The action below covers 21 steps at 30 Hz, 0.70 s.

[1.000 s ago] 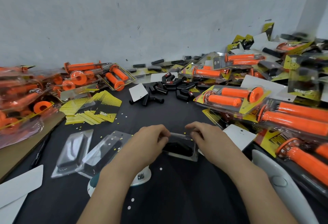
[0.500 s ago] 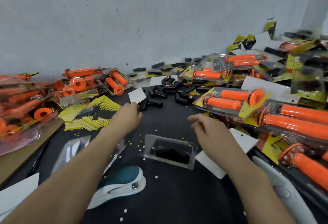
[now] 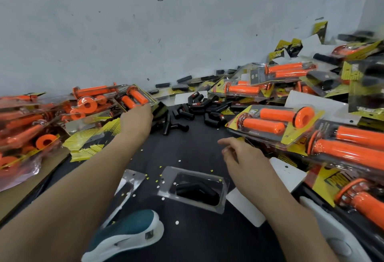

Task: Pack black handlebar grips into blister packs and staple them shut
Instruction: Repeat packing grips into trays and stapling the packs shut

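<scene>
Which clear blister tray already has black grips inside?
The centre tray, just beyond the stapler, holds black grips; the left tray beside it looks empty.

- I counted one stapler.
- I saw one filled blister pack.
- I made out two white cards near it.
- The loose black grips were heaped; I couldn't count them.

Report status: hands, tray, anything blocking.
Left hand out at the far pile, grip unclear. Right hand open, empty. Tray holds black grip, no card yet. Stapler beside it, nothing blocking.
</scene>
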Motion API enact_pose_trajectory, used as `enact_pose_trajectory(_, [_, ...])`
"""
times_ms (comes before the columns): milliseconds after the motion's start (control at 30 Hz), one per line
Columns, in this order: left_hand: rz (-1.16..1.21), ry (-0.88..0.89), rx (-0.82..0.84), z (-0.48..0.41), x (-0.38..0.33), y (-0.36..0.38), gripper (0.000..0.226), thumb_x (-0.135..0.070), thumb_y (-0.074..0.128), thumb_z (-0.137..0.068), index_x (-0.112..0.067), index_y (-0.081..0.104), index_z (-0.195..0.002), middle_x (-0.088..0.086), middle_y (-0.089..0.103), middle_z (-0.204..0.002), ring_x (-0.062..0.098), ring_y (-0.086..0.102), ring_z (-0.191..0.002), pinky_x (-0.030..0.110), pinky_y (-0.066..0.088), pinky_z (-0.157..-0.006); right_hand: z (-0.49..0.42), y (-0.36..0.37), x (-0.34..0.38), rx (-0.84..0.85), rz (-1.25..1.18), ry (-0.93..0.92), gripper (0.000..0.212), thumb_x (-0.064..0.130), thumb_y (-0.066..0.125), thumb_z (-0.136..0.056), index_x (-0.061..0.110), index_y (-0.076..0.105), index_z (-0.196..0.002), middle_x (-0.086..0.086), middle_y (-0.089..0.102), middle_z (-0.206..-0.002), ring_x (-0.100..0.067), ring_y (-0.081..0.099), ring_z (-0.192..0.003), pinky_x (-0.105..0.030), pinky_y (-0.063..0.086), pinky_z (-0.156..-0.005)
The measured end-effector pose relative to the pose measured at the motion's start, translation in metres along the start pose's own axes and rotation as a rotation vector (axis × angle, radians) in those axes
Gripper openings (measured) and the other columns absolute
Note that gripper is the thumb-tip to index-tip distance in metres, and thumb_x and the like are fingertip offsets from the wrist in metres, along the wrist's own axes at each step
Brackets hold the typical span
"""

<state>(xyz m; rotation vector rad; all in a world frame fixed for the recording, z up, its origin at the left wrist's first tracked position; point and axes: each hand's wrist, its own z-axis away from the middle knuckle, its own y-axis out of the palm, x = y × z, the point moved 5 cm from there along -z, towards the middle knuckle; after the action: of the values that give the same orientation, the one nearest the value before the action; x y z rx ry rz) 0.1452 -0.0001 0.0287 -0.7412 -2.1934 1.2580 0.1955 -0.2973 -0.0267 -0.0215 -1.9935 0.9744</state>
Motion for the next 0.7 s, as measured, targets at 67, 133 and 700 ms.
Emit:
enact_pose_trajectory(67, [0.269, -0.047, -0.176, 0.016, 0.011, -0.034, 0.018, -0.017, 0.045, -0.1, -0.004, 0.056, -0.107, 0.017, 0.065, -0.093, 0.036, 0.057, -0.074, 0.042, 0.041, -0.061, 0.002, 0.0, 0.003, -0.025, -0.063, -0.005, 0.033, 0.028, 0.039, -0.106, 0.033, 0.052, -0.136, 0.013, 0.059, -0.118, -0.001, 0.055, -0.101, -0.024, 0.046, -0.081])
enact_pose_trajectory(133, [0.678, -0.067, -0.217, 0.045, 0.02, -0.062, 0.017, -0.023, 0.049, -0.1, -0.01, 0.06, -0.099, 0.009, 0.069, -0.089, 0.027, 0.063, -0.078, 0.045, 0.051, -0.07, 0.002, -0.001, 0.008, -0.051, -0.174, 0.016, 0.035, 0.033, 0.041, -0.105, 0.034, 0.05, -0.139, 0.016, 0.057, -0.115, 0.002, 0.055, -0.098, -0.018, 0.044, -0.075])
enact_pose_trajectory(700, [1.447, -0.171, -0.057, 0.18, 0.036, -0.096, 0.018, -0.041, 0.056, -0.096, -0.026, 0.065, -0.089, 0.003, 0.068, -0.082, 0.022, 0.068, -0.081, 0.034, 0.057, -0.068, 0.013, 0.017, 0.057, 0.012, -0.779, -0.067, 0.009, 0.014, 0.064, -0.096, 0.02, 0.069, -0.1, 0.002, 0.076, -0.093, -0.012, 0.072, -0.089, -0.019, 0.056, -0.077])
